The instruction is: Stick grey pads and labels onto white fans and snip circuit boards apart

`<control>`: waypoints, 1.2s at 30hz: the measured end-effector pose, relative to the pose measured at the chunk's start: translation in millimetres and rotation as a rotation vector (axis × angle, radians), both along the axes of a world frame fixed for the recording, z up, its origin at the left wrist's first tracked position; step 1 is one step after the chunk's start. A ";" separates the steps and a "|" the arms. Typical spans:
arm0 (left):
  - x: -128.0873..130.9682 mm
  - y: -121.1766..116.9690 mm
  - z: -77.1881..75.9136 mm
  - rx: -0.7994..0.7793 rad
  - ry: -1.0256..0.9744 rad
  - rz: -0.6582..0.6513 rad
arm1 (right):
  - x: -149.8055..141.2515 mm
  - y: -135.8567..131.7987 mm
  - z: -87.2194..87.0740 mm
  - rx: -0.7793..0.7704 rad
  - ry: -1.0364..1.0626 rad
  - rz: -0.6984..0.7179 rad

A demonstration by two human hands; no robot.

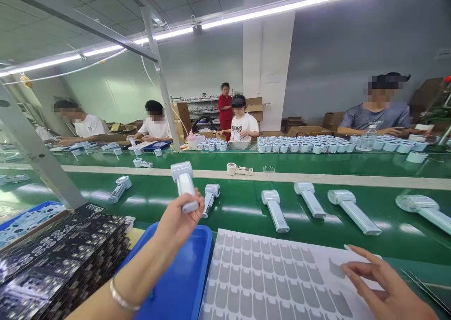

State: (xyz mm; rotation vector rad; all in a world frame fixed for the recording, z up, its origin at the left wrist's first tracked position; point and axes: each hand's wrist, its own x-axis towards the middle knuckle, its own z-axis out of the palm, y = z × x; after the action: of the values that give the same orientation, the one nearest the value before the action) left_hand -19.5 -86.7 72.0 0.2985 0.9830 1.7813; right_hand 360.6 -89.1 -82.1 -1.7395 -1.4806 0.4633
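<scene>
My left hand [183, 209] is wrapped around the lower handle of a white hair-dryer-shaped housing [185, 184], holding it raised above the bench with its round head up. Over the right part of a white sticker sheet [322, 253], my right hand [380, 282] pinches a single grey sticker [336, 268] at the fingertips. Rows of similar grey stickers [262, 280] cover most of that sheet. Behind my left hand, another white housing [211, 197] lies on the green surface. A blue tray [183, 273] is beneath my left forearm.
Several white housings [276, 211] lie along the green conveyor [239, 212]. Stacked circuit boards [63, 259] and a metal post [38, 155] stand at left. Tweezers [428, 289] rest at right. Across the line, co-workers sit behind many white cups [303, 144].
</scene>
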 end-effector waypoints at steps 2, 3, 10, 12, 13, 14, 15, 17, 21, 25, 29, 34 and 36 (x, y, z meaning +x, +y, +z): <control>11.1 -37.3 -2.7 0.035 -0.024 -0.151 | -2.1 -1.8 15.2 0.037 0.042 -0.050; 13.9 -54.0 -6.2 0.047 -0.020 -0.222 | -2.7 -2.6 21.3 0.052 0.070 -0.054; 24.9 -122.0 -42.2 -0.157 0.010 -0.212 | -30.4 -48.9 67.7 0.022 0.253 0.149; 33.1 -129.1 -45.3 -0.245 -0.019 -0.142 | -57.3 -78.3 80.8 -0.011 0.344 0.320; 38.0 -131.2 -45.2 -0.269 -0.045 -0.123 | -73.6 -93.2 85.5 -0.001 0.410 0.360; 42.9 -132.6 -44.4 -0.283 -0.091 -0.116 | -90.9 -107.0 88.6 -0.013 0.485 0.413; 47.8 -133.2 -43.3 -0.292 -0.155 -0.116 | -108.3 -119.0 90.1 -0.036 0.561 0.472; 56.6 -133.1 -41.4 -0.290 -0.285 -0.125 | -140.6 -136.1 89.1 -0.057 0.704 0.573; 67.0 -132.1 -42.3 -0.324 -0.416 -0.098 | -183.6 -146.7 82.1 -0.110 0.889 0.630; 70.2 -133.4 -43.4 -0.395 -0.474 -0.040 | -200.2 -147.3 80.9 -0.139 0.954 0.619; 70.4 -134.3 -40.5 -0.370 -0.487 -0.003 | -206.1 -148.4 83.2 -0.144 0.972 0.588; 67.1 -133.9 -41.4 -0.372 -0.501 -0.007 | -210.2 -148.4 84.1 -0.143 0.957 0.571; 65.6 -134.2 -43.7 -0.365 -0.512 -0.013 | -210.9 -148.0 83.9 -0.147 0.945 0.573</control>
State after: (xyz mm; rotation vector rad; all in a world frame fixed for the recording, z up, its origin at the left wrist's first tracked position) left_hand 46.0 -220.9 28.3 -0.3642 0.9003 1.5172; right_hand 149.6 -237.1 1.8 -0.8923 -1.1904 1.4768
